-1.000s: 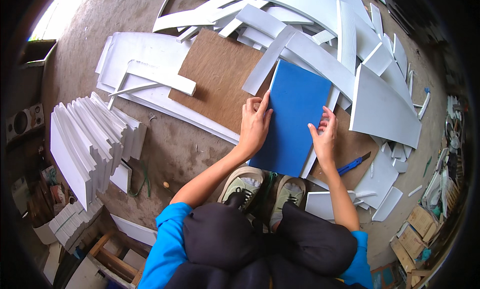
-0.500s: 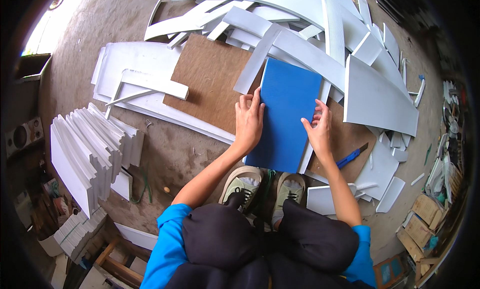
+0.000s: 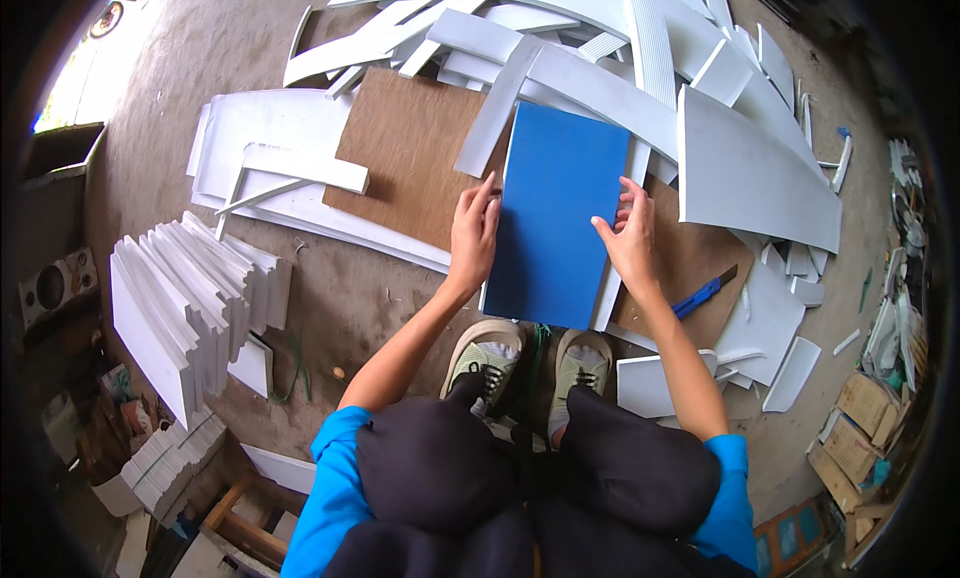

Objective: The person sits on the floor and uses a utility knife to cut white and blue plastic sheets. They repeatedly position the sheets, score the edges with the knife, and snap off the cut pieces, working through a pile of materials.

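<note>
A flat blue rectangular panel (image 3: 562, 218) lies in front of me on top of a white panel, whose edge (image 3: 633, 168) shows along its right side. At its left edge is my left hand (image 3: 474, 233), with the fingers stretched forward and apart from the thumb, holding nothing. Beside the right edge, my right hand (image 3: 630, 236) has its fingers loosely bent and its thumb reaching to the blue surface. Under these panels is a brown wooden board (image 3: 412, 158). A blue utility knife (image 3: 703, 293) rests on the board to the right of my right forearm.
White offcuts and strips (image 3: 600, 93) are heaped beyond the blue panel, and a large white piece (image 3: 755, 168) leans at the right. White panels stand stacked (image 3: 185, 313) at the left. My shoes (image 3: 483, 358) are close to the blue panel's near edge.
The whole scene has shifted slightly in view. My left hand has eased slightly off the blue panel's left edge, while my right hand stays by the right edge.
</note>
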Demonstrator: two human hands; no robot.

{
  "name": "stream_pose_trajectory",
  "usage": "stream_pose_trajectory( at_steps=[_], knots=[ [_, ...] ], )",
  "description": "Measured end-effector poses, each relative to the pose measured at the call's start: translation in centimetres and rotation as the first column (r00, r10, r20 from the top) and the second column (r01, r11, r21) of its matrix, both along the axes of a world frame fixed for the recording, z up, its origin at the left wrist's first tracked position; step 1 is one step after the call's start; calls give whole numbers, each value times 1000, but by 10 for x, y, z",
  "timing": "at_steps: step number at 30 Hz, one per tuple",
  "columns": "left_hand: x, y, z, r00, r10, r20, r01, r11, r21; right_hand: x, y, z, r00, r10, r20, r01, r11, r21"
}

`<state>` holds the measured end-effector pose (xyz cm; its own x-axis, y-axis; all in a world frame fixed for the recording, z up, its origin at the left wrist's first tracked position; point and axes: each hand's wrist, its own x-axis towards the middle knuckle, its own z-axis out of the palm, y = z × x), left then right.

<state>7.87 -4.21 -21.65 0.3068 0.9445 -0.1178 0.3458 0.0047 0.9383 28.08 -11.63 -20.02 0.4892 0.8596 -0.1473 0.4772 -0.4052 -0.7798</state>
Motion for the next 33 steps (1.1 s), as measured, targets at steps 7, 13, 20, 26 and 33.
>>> stream_pose_trajectory(
  at_steps=[7, 13, 20, 26, 33],
  knots=[
    [-59, -63, -4, 961, -264, -80, 276, 917, 288, 0, -1, -7, 1000, 4, 7, -4, 999, 37],
    [-73, -64, -11, 912, -362, -194, 410, 816, 407, 3, -2, -9, 1000, 19, 15, -20, 998, 60],
    [-74, -62, -15, 917, -356, -180, 399, 803, 444, 3, -3, -5, 1000, 18, -24, -17, 999, 50],
    [-76, -62, -17, 918, -358, -171, 396, 804, 444, 3, -4, -4, 999, 29, 25, -30, 999, 30],
    [-78, -62, -18, 912, -373, -168, 408, 798, 442, 3, -3, -4, 995, 46, 86, -46, 999, 3]
  ],
)
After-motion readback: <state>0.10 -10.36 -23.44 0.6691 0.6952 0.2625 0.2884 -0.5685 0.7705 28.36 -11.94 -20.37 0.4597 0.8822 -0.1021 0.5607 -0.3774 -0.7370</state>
